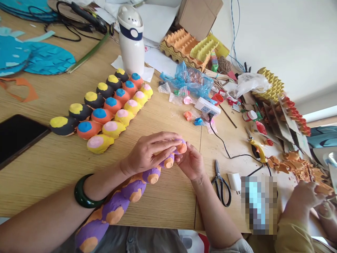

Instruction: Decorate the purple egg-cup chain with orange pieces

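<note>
Left hand's (150,153) fingers lying nearly straight, close together, over far end of purple-and-orange clay-covered strip (117,203); whether they are gripping, cannot tell. Right hand (191,162) pinching same tip between thumb and bent fingers. Strip slanting across bench (171,198), near end jutting past edge (dark green bangle (79,191) circling left wrist beside it). Black-handled scissors (217,176) lying near right forearm.

Left hand (154,149) and right hand (191,162) hold purple-orange cup strip (116,205) at far end. Relative to cup strip: three multicoloured cup rows (99,115) left, smartphone (21,137) farther left, scissors (217,171) right, extension socket (202,104) beyond far end.
</note>
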{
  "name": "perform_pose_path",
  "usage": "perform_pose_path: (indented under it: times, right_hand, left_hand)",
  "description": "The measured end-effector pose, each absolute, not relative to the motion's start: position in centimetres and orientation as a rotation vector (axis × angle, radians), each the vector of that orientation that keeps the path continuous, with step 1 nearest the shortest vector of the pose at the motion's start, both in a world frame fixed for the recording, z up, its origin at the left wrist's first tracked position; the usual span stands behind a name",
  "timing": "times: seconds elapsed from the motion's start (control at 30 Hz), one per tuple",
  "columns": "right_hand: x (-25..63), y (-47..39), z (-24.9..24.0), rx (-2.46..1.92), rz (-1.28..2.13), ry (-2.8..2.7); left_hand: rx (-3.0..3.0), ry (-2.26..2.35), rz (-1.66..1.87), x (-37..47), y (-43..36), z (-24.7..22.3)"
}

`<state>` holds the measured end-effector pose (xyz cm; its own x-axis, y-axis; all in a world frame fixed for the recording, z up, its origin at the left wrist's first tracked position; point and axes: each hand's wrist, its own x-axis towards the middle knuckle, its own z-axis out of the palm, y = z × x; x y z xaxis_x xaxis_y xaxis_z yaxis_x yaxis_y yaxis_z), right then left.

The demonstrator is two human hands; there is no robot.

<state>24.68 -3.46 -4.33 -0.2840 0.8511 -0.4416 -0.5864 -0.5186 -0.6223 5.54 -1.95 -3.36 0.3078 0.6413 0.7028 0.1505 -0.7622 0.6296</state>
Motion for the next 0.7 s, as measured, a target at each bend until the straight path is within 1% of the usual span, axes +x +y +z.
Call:
perform_pose_path:
  times: [0.2,0.4,0.47,0.7]
  right_hand:
    - [24.82,-3.48,-4.53,-0.889,1.944,-0.365]
    - [24.87,-3.37,-4.58,-0.933,1.901,-0.284]
    - [24.88,-3.31,-4.49,-0.939,1.879,-0.272]
    - [24.79,-3.36,-4.12,-0.937,1.856,-0.298]
  left_hand:
    - [2.37,0.716,1.4,5.19,-1.7,-4.27]
    - [2.517,0.698,1.344,5.21,-1.78,-3.83]
    - [2.508,0.682,1.347,5.42,-1.82,-3.73]
    - [2.206,0.724,1.44,5.69,-2.11,-4.27]
